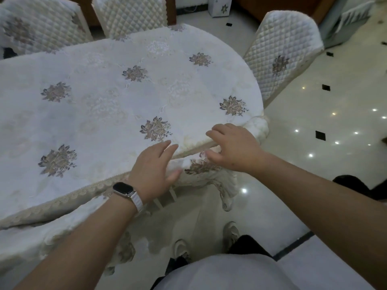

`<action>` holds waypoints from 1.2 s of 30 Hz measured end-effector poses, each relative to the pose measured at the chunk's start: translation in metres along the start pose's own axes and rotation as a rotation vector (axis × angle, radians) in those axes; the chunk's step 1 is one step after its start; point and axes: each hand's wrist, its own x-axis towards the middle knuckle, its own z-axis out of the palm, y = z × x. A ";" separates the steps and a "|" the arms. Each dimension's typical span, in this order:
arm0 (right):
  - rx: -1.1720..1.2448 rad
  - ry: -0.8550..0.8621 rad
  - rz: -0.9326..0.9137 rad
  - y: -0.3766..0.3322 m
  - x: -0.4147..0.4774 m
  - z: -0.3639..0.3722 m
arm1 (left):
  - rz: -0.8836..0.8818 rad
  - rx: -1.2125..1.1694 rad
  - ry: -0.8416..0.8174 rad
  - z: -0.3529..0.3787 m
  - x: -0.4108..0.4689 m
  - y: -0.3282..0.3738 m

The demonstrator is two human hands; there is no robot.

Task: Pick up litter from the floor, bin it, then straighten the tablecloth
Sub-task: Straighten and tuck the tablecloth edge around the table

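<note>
White floral tablecloth (104, 91) is spread over the counter, which is hidden beneath it. At the near corner the cloth is bunched between the two hands. The trimmed hem (62, 199) is seen running askew along the near side.

Left hand (152, 166) is laid flat on the cloth just inside the edge, with fingers straight, grip apart and nothing held. Right hand (234, 149) is set on the corner. Its grip is clamped on the hem, fingers curled over the top and thumb tucked beneath.

No litter is seen on the floor (314, 132) within view, and no bin is in view. The step in hand is judged to be the straightening, with the corner not yet squared.

Risks noted:
- If the hem is pulled hard while the cloth is pinned by the flat palm, a fresh ridge may be raised between the hands.
- If the pull is made along one side only, the far overhang may be dragged short.
- The pinch is held on thin trim, so a slip is possible.
- The drape hangs near the shoes (230, 233) and could be trodden on and tugged down.
</note>
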 end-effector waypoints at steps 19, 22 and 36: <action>0.061 0.172 0.246 0.210 -0.061 -0.052 | 0.130 0.091 0.006 0.021 0.168 0.180; 0.079 0.176 0.268 0.257 -0.070 -0.059 | 0.139 0.101 0.006 0.031 0.202 0.216; 0.085 0.238 0.361 0.440 -0.104 -0.070 | 0.265 0.088 -0.004 0.086 0.353 0.343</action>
